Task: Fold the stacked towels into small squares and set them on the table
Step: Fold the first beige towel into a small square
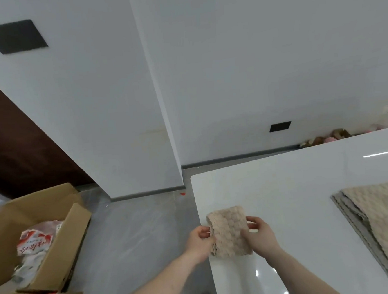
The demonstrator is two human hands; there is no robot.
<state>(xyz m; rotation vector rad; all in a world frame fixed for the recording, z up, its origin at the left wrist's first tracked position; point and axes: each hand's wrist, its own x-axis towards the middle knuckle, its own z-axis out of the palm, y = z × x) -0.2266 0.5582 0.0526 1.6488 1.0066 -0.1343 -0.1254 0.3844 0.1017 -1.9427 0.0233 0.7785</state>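
Beige folded towel (228, 231) between pinching hands

White walls (251, 59) w/ grey skirting, dark square panel (13, 36) upper left, small black plate (280, 126) low on rt wall. Brown door (12, 148) at left. Grey marbled floor (135, 234). Open cardboard boxes (43, 230) bottom left. Glossy white table (296, 177) reflects light.

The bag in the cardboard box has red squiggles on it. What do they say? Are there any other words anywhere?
Red print on the white plastic bag inside the open cardboard box: upside down and too blurred to read.
Small label near the bag's top edge: too small to read.
Folded towel, towel stack, table: no words.
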